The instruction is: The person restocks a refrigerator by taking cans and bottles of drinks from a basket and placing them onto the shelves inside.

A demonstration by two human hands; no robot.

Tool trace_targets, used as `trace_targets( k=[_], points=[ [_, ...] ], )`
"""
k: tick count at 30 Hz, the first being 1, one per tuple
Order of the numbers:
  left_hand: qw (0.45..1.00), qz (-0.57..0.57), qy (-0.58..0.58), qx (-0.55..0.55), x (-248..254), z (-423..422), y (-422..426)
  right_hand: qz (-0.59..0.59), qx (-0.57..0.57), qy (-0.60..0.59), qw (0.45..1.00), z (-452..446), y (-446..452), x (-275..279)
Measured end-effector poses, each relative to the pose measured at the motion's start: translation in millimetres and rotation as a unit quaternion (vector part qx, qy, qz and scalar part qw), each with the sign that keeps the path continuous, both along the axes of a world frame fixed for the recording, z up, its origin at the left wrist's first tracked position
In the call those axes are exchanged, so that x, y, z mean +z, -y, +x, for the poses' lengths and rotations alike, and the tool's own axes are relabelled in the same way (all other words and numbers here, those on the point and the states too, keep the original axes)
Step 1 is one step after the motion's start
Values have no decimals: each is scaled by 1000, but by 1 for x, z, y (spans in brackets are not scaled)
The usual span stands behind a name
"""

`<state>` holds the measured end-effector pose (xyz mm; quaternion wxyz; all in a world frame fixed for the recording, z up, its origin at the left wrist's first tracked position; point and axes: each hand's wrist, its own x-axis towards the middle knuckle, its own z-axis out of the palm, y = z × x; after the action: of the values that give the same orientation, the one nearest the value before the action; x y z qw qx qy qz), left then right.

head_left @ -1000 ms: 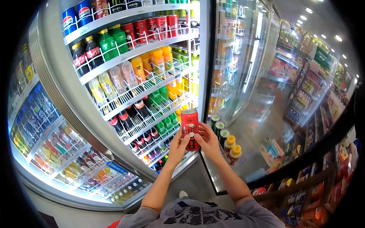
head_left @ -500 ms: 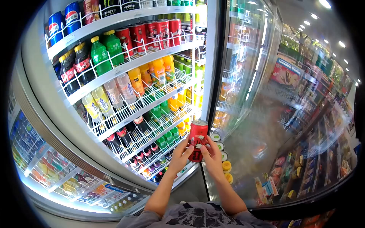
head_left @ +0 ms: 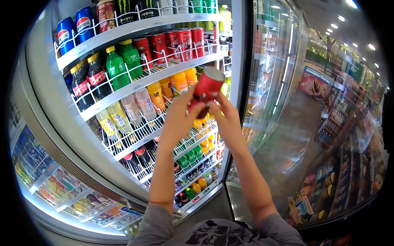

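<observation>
The left hand (head_left: 179,112) and right hand (head_left: 227,119) are holding the red can (head_left: 208,87), tilted, in front of the fridge shelves (head_left: 141,85), fingers (head_left: 224,103) pinching its sides, and it is probably feeling smooth, perhaps slippery, weighty if full, its dentable wall suiting a light mid-body grip.

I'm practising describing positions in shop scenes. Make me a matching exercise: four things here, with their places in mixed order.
Things
1. Nearest red can
2. Blue cans
3. Upper green bottles
4. Clear yellow-labelled bottles

Places
A. On the shelf just below the upper green bottles
B. Between dark bottles and a row of red cans
C. Held by left hand and right hand
D. Left end of the top visible shelf

Pairs: 1-C, 2-D, 3-B, 4-A
</observation>
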<state>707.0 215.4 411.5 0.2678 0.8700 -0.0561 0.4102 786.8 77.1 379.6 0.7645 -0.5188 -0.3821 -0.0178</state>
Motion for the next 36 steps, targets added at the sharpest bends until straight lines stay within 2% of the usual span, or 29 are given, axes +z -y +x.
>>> trace_targets(
  k=[2, 3, 6, 8, 10, 11, 14, 16, 20, 22, 24, 26, 28, 30, 31, 36],
  points=[
    [999, -39, 28, -22, 25, 11, -19, 56, 12, 34, 998, 6, -29, 29],
    [995, -79, 50, -44, 37, 14, -29, 49, 0, 55, 997, 12, -44, 42],
    [993, -76, 84, -17, 68, 17, -57, 32, -28, 75, 996, 15, -75, 79],
    [995, -58, 87, -2, 86, 20, -81, 29, -58, 134, 989, 25, -95, 96],
    [989, -23, 143, -3, 100, 23, -103, 38, -61, 183, 981, 34, -114, 110],
    [985, 23, 165, 37, 107, 20, -111, 72, -52, 214, 973, 46, -132, 113],
    [985, 37, 160, 57, 123, 17, -133, 62, -19, 256, 965, 54, -157, 130],
    [984, 33, 170, 47, 124, 27, -149, 48, -32, 271, 961, 66, -172, 136],
    [972, 74, 178, 134, 122, 45, -165, 72, -21, 303, 950, 90, -198, 135],
    [946, 148, 169, 235, 111, 56, -175, -9, -36, 279, 960, 96, -203, 130],
    [942, 148, 167, 250, 98, 60, -182, -14, -55, 286, 957, 101, -212, 124],
    [934, 136, 118, 309, 89, 65, -183, -25, -85, 285, 954, 101, -216, 118],
    [921, 158, 132, 331, 88, 67, -179, -26, -102, 277, 955, 106, -223, 116],
    [906, 179, 90, 372, 89, 69, -178, -48, -190, 332, 922, 112, -228, 113],
    [907, 178, 89, 372, 87, 73, -182, -41, -200, 352, 914, 116, -232, 112],
    [865, 224, 88, 440, 84, 86, -188, -85, -160, 290, 940, 120, -232, 109]
  ],
)
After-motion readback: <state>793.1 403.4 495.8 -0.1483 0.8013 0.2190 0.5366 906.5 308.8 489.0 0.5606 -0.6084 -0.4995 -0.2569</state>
